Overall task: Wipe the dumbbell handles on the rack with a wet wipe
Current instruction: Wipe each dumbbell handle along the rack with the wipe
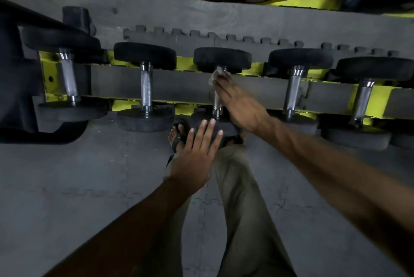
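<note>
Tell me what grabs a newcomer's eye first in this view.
First, the right hand pressing a pale wet wipe onto the handle of the middle dumbbell, near its far end. Next, the row of black dumbbells with shiny handles across the bright yellow rack. Below, the left hand is open, fingertips at the middle dumbbell's near head.

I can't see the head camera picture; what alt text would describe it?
A person's right hand presses a crumpled white wet wipe onto the chrome handle of the middle black dumbbell on a yellow rack; the open left hand hovers nearby.
</note>
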